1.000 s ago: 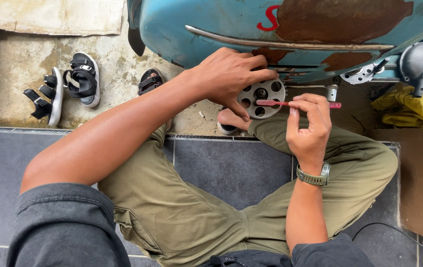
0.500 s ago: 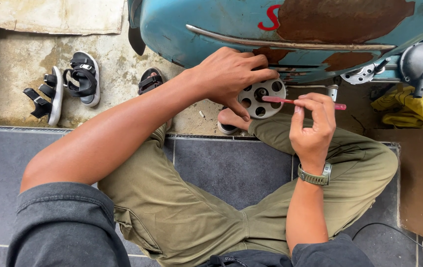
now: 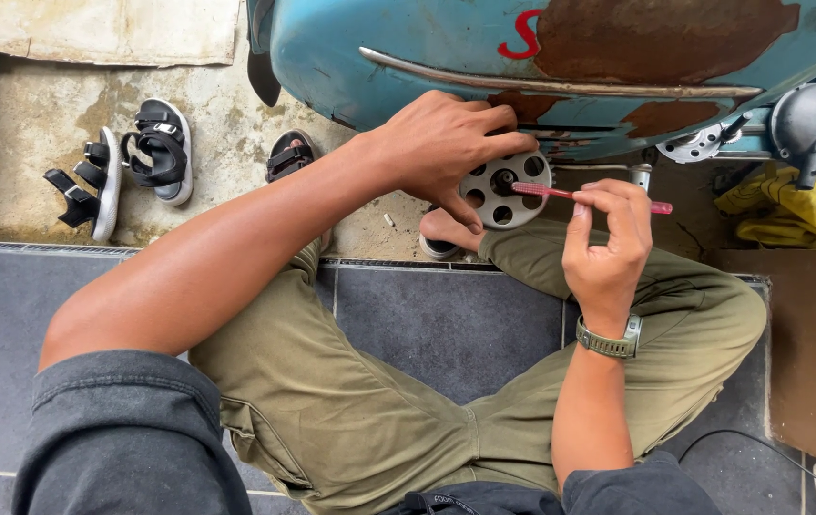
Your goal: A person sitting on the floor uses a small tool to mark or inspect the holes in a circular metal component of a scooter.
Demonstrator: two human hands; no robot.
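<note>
Brush (image 3: pixel 587 196) sits pinched in my right hand (image 3: pixel 608 243), thumb and fingertips closed on the red handle, and the bristle end pokes out to the left of that hand onto the gear (image 3: pixel 503 188). My left hand (image 3: pixel 451 148) is clamped over the gear from above, fingers curled round its upper rim, so the toothed disc with its ring of holes hangs just under my palm and right below the blue scooter (image 3: pixel 561 57). I'd call this the scrubbing step: bristles are on the hub, near the centre hole. Next move, as I read it, needs the left hand to keep the gear steady or rotate it a notch while the brush works short strokes into the holes and teeth. Further out: my foot (image 3: pixel 446 232) just below the gear, sandals (image 3: pixel 127 167) well off to the left, yellow rag (image 3: pixel 808 205) off to the right.
</note>
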